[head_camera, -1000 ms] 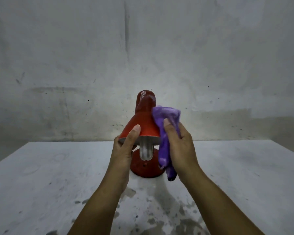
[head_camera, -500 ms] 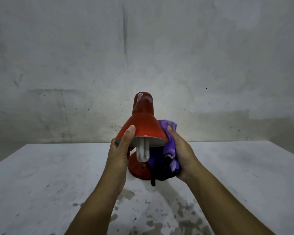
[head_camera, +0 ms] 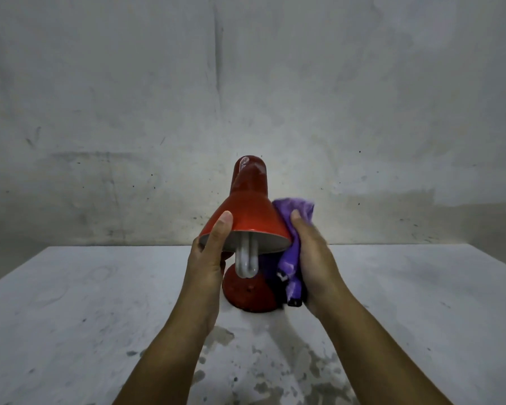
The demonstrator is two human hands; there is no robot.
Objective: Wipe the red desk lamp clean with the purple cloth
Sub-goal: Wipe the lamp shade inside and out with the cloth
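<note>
The red desk lamp (head_camera: 247, 211) shade is being tilted, opening toward the camera, gripped by the left hand (head_camera: 208, 258); the purple cloth (head_camera: 292, 247), clutched in the right hand (head_camera: 313, 258) fingers, has been raised since the earlier frame.

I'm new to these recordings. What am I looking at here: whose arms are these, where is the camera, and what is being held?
No machine here: these are a person's two bare arms, filmed by a wide-angle camera worn on the head and looking forward and down. On the stained grey table stands a red metal desk lamp with a round base and a white bulb under its cone shade. The left hand grips the shade's rim, thumb on top. The right hand grips a crumpled purple cloth against the shade's right side. Behind is a bare grey wall.
</note>
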